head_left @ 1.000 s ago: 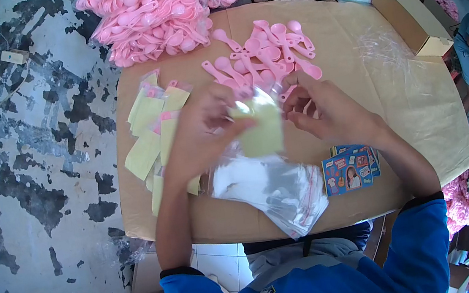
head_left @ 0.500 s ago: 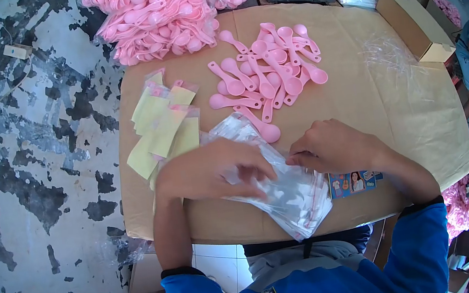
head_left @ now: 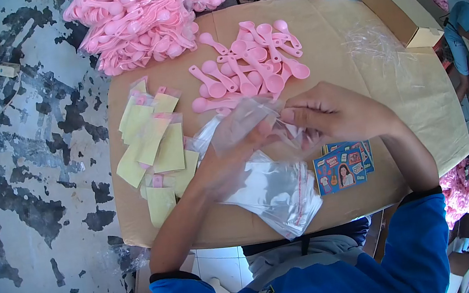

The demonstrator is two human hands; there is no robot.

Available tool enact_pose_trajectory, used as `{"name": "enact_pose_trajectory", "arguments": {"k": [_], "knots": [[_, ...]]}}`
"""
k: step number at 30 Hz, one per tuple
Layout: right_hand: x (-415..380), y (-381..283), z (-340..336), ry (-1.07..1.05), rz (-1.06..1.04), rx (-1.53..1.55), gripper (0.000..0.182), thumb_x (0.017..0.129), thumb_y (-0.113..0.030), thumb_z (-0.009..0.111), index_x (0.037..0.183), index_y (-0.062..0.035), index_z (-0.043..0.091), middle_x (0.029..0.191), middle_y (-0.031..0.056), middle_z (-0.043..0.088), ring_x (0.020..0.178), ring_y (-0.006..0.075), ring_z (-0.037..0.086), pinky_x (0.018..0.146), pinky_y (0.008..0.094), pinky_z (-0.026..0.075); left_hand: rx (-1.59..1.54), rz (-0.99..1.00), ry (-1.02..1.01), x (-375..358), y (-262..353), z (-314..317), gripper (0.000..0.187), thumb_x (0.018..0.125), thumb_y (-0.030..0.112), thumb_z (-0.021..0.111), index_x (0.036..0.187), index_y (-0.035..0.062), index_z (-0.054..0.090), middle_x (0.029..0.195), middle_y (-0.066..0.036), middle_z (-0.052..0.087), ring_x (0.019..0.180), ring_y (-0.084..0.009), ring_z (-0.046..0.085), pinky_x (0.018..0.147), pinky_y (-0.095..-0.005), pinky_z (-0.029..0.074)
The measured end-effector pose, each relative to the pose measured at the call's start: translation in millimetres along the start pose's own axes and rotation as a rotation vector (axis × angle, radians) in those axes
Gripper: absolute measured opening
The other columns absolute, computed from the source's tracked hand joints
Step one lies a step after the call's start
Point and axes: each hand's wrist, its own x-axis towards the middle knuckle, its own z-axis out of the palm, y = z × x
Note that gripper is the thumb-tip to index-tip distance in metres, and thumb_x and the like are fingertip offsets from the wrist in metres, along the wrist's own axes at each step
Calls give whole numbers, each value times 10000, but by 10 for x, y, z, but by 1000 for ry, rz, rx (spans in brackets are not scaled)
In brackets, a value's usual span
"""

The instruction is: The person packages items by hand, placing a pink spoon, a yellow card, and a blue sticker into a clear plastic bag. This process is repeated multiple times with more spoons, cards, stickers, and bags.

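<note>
A clear plastic bag (head_left: 243,124) is held up between my hands over the middle of the table. My left hand (head_left: 233,161) grips it from the left, the thumb pressed near its edge. From the right, my right hand (head_left: 334,111) pinches the same bag with thumb and fingertips. Beneath them lies a stack of flat clear bags (head_left: 284,202). Blue printed cards (head_left: 337,173) are below my right hand. A loose pile of pink measuring spoons (head_left: 263,70) lies just beyond the hands. To the left are several packets with pale yellow cards (head_left: 155,139).
Large bags of pink spoons (head_left: 139,25) are heaped at the far left. An open cardboard box (head_left: 401,12) stands at the far right, near crumpled clear plastic (head_left: 377,54). Brown paper (head_left: 422,114) covers the table. Another person (head_left: 460,46) is beyond the right edge.
My hands have raised a clear bag from the stack and now hold it between them. My right hand has moved up, uncovering more of the blue cards. The view has shifted slightly.
</note>
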Motion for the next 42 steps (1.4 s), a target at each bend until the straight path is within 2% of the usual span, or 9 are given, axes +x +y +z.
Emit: {"name": "enact_pose_trajectory", "arguments": {"k": [6,9,12,18,25,30,33,36,42], "knots": [[-66,37,-99,-226,208,-5,301,977,-299,510,901,-28,617,743,16,605,685,105,585,638,264,475,-299,3,111,34,-17,117,287,998,168,426,1235,11,468,1143,-153,584,1075,-230,586,961,-383,474],[-261,142,-130,-210,-67,-776,279,854,-293,648,907,-19,652,808,102,649,769,262,644,703,372,495,-496,-127,245,20,74,40,257,995,131,436,1218,10,476,1139,-156,595,1082,-228,587,926,-374,498],[-355,263,-35,-285,-13,-860,295,733,-282,734,901,-45,680,866,118,658,891,324,630,784,415,478,-472,-91,328,44,61,25,286,984,148,481,1229,5,450,1168,-153,591,1070,-237,599,902,-377,518],[-206,124,-99,-278,201,-793,262,700,-247,760,861,-49,705,818,116,681,811,294,655,726,383,498,-437,-55,425,53,63,101,321,969,203,526,1221,10,480,1166,-139,600,1008,-228,629,904,-367,516],[-149,101,-236,-306,190,-695,230,746,-225,733,880,-47,679,800,99,682,799,278,653,707,378,497,-406,-26,516,35,61,52,291,944,265,573,1100,21,604,1027,-128,652,1007,-218,625,920,-352,503],[-242,183,-234,-147,19,-881,165,798,-162,687,843,-25,606,745,117,675,723,286,656,668,387,491,-435,-4,494,22,122,50,327,973,220,518,1213,-1,490,1125,-134,611,1052,-246,608,954,-391,500],[-216,94,-311,-79,96,-784,121,841,-128,641,897,-31,595,778,138,672,707,316,648,644,384,494,-389,35,498,38,129,75,303,966,199,533,1192,-1,501,1108,-138,619,1044,-242,612,953,-384,500],[-116,195,-357,163,-120,-574,104,902,-121,584,956,-34,568,797,118,678,627,269,642,575,352,492,-359,62,509,27,58,36,287,954,183,557,1166,-4,515,1092,-141,627,1039,-235,614,940,-374,506],[84,64,-91,223,113,-191,163,953,-155,530,1030,-12,547,754,120,626,620,180,592,627,363,495,-330,89,522,31,103,62,291,937,166,590,1150,-21,527,1084,-132,635,1004,-198,623,901,-327,513]]}}
